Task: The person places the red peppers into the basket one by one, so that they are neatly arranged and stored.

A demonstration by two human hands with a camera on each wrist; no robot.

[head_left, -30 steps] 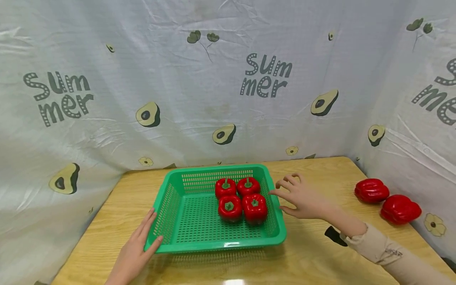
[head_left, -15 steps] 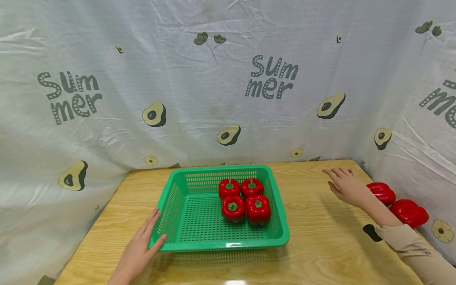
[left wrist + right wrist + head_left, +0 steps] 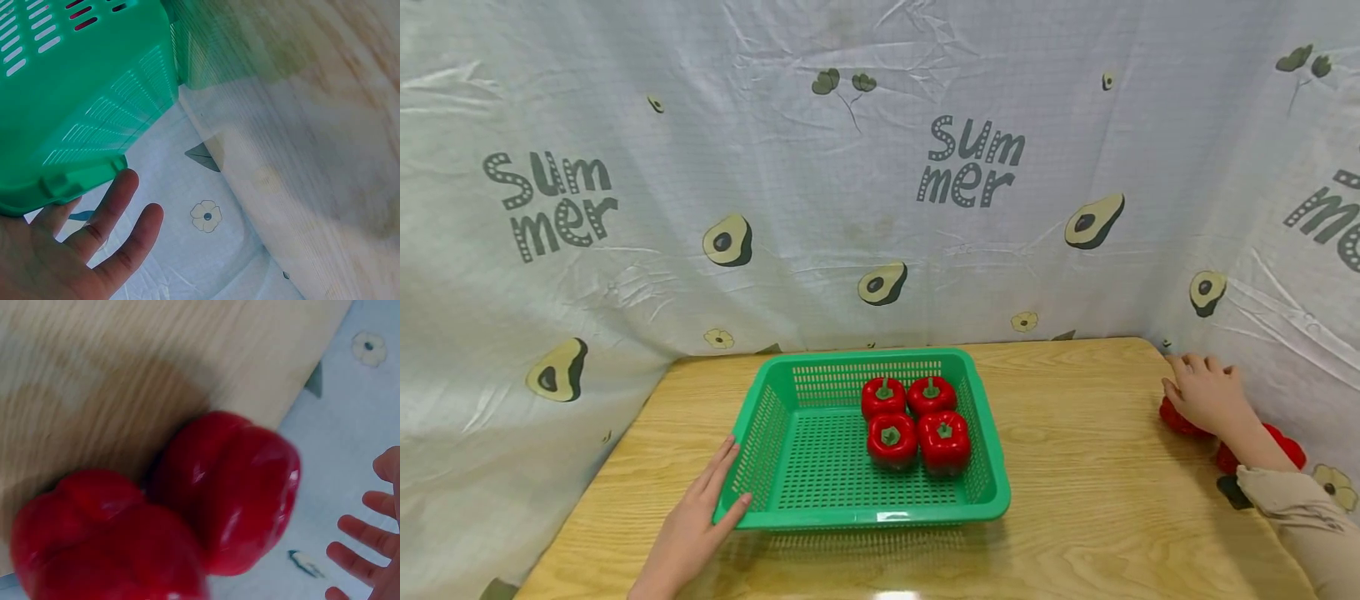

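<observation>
A green plastic basket (image 3: 820, 518) with slotted sides stands mid-table and holds several red bell peppers (image 3: 891, 440) grouped toward its right end. My left hand (image 3: 688, 533) rests on the basket's near left corner, fingers extended along the rim; the left wrist view shows the fingers (image 3: 112, 206) spread at that rim. Far to the right, my right hand (image 3: 1210, 396) hovers over a red bell pepper (image 3: 1180, 419), partly hiding it. A second loose bell pepper (image 3: 1285, 446) lies nearer, partly behind the wrist. In the right wrist view the fingers (image 3: 362, 534) are apart from both peppers.
The wooden table (image 3: 1075, 433) meets a white printed cloth (image 3: 805, 208) hung behind it and along both sides. The loose peppers lie by the table's right edge, close to the cloth. A dark band hangs at the right wrist.
My right hand has moved right, from beside the basket to over the far loose pepper. The left hand stays on the basket corner. The head view has shifted slightly.
</observation>
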